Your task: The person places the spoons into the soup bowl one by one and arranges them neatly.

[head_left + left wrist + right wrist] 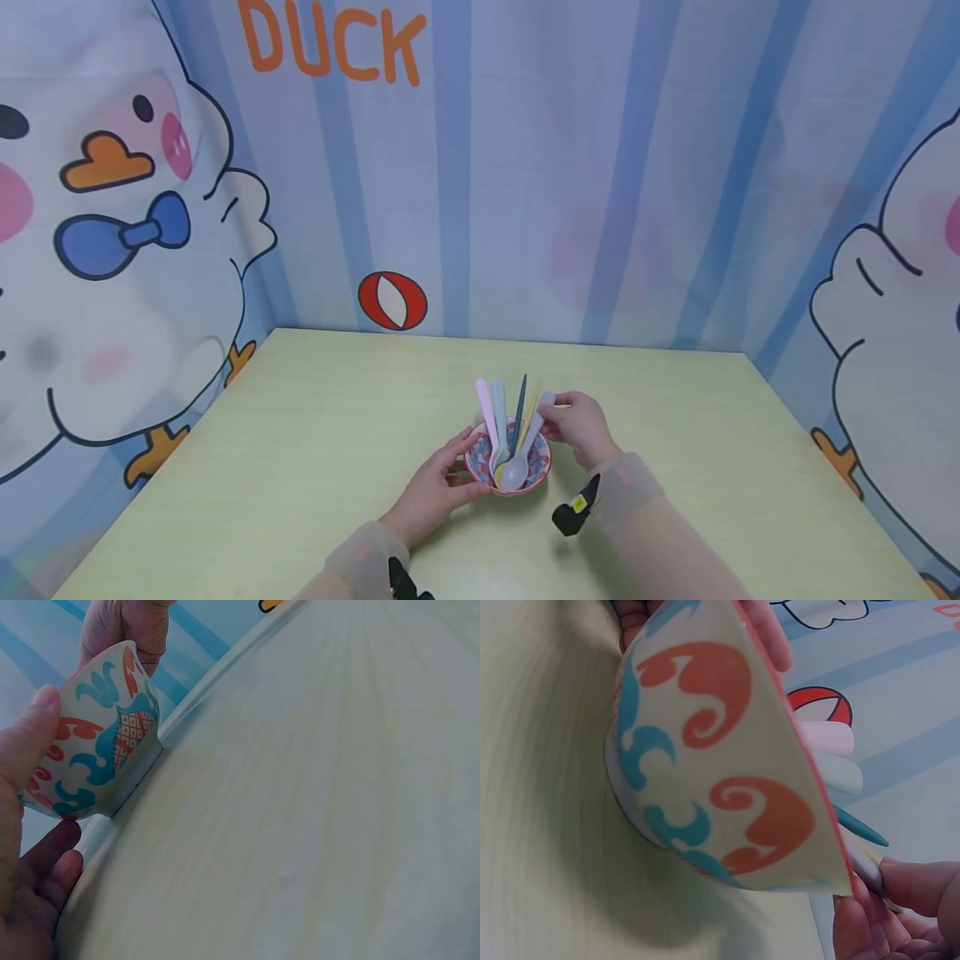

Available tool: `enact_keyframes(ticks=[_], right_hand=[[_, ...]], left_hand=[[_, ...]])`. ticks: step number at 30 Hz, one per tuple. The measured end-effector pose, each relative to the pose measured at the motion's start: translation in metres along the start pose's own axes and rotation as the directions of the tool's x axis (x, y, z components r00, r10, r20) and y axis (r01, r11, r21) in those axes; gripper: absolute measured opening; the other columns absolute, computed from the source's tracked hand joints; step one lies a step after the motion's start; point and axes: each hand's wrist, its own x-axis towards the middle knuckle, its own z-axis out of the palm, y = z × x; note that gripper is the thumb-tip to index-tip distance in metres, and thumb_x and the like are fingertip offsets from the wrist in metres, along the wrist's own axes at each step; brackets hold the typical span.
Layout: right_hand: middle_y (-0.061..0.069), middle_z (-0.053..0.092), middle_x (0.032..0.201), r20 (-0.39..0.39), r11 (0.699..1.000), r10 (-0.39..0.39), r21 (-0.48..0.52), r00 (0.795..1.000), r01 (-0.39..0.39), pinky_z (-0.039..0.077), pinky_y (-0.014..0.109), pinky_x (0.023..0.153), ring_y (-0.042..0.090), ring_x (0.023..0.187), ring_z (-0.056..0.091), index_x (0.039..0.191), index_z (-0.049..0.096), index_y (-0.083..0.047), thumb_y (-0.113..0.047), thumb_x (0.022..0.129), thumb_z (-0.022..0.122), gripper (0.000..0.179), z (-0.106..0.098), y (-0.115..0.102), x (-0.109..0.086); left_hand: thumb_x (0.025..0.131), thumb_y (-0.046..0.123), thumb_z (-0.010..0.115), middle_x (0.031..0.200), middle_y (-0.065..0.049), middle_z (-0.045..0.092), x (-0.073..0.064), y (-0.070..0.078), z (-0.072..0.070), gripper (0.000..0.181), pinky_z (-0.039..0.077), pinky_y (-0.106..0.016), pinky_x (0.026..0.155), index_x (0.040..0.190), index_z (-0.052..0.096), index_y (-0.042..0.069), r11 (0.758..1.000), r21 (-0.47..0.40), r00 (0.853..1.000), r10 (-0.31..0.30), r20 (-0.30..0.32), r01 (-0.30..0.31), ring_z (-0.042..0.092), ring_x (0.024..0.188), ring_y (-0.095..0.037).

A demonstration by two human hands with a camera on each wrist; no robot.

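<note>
A patterned bowl with a red rim stands on the table, its white outside painted in orange and teal, as the left wrist view shows. My left hand holds its left side, thumb at the near wall and fingers spread round the back. With thumb and fingers, my right hand pinches the handle end of a pale lavender spoon, whose head lies inside the bowl. Beside it lean a pink spoon, a light blue one, a thin dark blue utensil and a yellow-handled one.
The pale yellow-green table stretches out around the bowl. A blue striped backdrop with cartoon ducks and a printed red ball rises behind its far edge and along the sides.
</note>
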Motion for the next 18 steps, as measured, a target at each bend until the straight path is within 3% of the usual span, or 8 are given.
enact_keyframes(ticks=[8,18], right_hand=[[0.014,0.064,0.090,0.004,1.000,-0.006,-0.006,1.000,0.006,0.057,0.027,0.064,0.014,0.067,0.061,0.127,0.050,0.007,-0.009,0.094,0.062,0.039,0.0005,0.0015,-0.0002],[0.014,0.065,0.091,0.000,1.000,0.006,-0.003,1.000,-0.006,0.057,0.027,0.065,0.015,0.068,0.061,0.127,0.050,0.007,-0.012,0.094,0.063,0.040,0.0007,0.0012,-0.0011]], left_hand=[[0.081,0.029,0.078,0.158,0.002,0.022,0.0005,-0.0001,-0.0001,0.074,0.049,-0.027,0.092,0.146,0.043,0.027,1.000,0.015,1.000,-0.007,0.000,0.007,0.056,0.111,-0.021],[0.080,0.032,0.078,0.158,0.005,0.024,-0.0002,0.0001,-0.0005,0.075,0.049,-0.026,0.092,0.146,0.043,0.029,1.000,0.020,1.000,-0.007,-0.006,0.007,0.056,0.111,-0.019]])
